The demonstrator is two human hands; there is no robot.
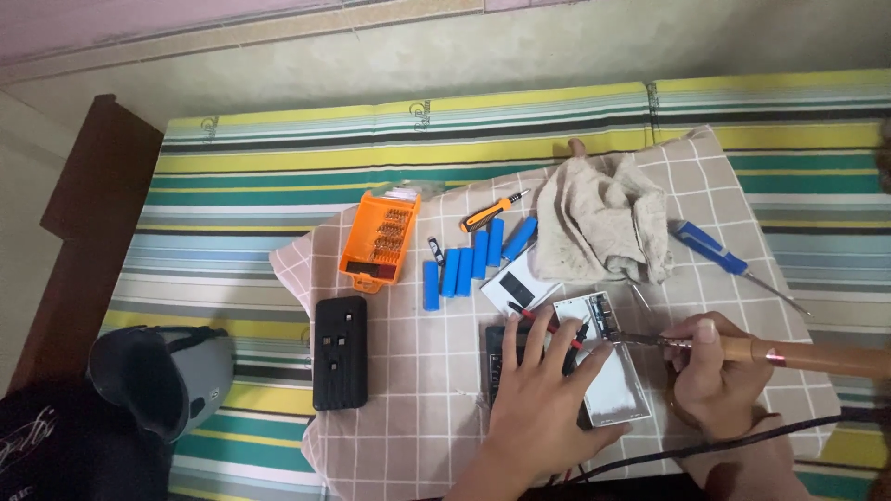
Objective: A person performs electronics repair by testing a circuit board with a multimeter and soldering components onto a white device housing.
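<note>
left hand (536, 404) flat, hiding black device (497, 348); right hand (710, 366) grips soldering iron (789, 354).

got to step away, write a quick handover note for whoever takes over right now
Left hand: flat, palm down, pressing on the white case and the black case under it.
Right hand: holds the soldering iron by its wooden handle, tip at the upper part of the white case, beside the red wire.
Nearby on the checked cloth: six blue battery cells, orange bit box, black power bank case, orange screwdriver, blue screwdriver, rag.
Done: case open. Left: cells lie loose outside the case.
</note>
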